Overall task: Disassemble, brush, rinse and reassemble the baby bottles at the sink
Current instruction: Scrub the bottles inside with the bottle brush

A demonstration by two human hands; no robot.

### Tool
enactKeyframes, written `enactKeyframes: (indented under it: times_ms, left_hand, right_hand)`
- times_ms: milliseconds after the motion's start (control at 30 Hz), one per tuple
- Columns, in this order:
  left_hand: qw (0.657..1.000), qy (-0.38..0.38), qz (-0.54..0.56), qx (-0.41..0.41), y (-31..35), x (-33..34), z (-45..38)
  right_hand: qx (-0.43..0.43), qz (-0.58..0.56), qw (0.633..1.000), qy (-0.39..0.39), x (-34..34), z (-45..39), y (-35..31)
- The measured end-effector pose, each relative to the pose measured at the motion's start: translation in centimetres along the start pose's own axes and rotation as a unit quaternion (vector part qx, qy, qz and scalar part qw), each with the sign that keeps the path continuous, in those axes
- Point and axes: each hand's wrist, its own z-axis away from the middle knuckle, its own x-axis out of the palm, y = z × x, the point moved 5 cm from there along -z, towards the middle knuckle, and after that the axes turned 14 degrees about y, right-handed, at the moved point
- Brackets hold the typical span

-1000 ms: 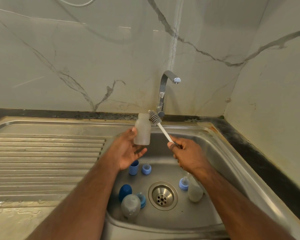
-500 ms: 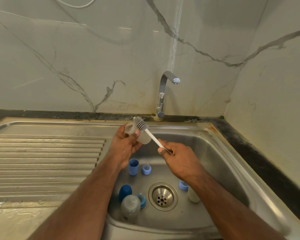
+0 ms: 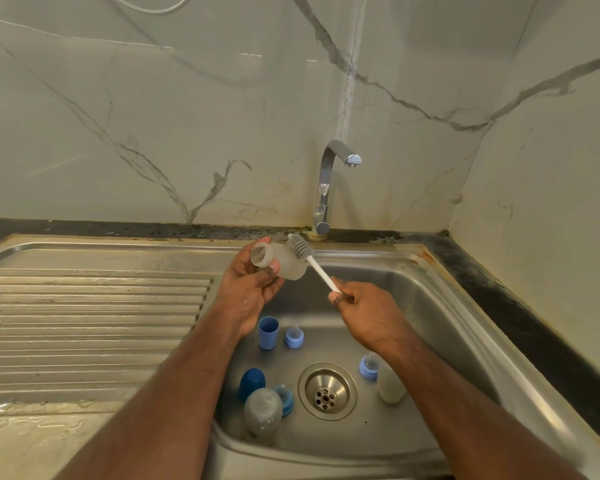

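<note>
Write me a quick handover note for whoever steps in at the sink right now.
Left hand grips an open frosted bottle, tipped sideways with its mouth to the left. Right hand holds the bottle brush; its head lies against the bottle's outside, not inside. In the basin: two more bottles, nipple rings and caps. Tap not visibly running. Done: this bottle disassembled. Left: brushing, rinsing, reassembly.

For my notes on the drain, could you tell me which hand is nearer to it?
Right. The right hand hovers just above the drain; the left hand is higher and further left.
</note>
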Motion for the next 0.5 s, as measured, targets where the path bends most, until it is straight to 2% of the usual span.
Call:
enactKeyframes:
  times_ms: [167,300,500]
  left_hand:
    - [1.000,0.003,-0.003,0.013,0.0,0.0,-0.1]
    - [1.000,-0.007,-0.016,0.010,-0.1,0.0,0.0]
    - [0.994,-0.011,-0.102,0.047,-0.3,0.0,0.0]
  right_hand:
    - [-0.018,-0.030,0.999,-0.023,0.2,1.0,-0.8]
    - [0.004,0.021,1.000,-0.005,-0.3,0.2,0.0]
    - [-0.031,-0.002,0.999,-0.024,0.2,1.3,-1.9]
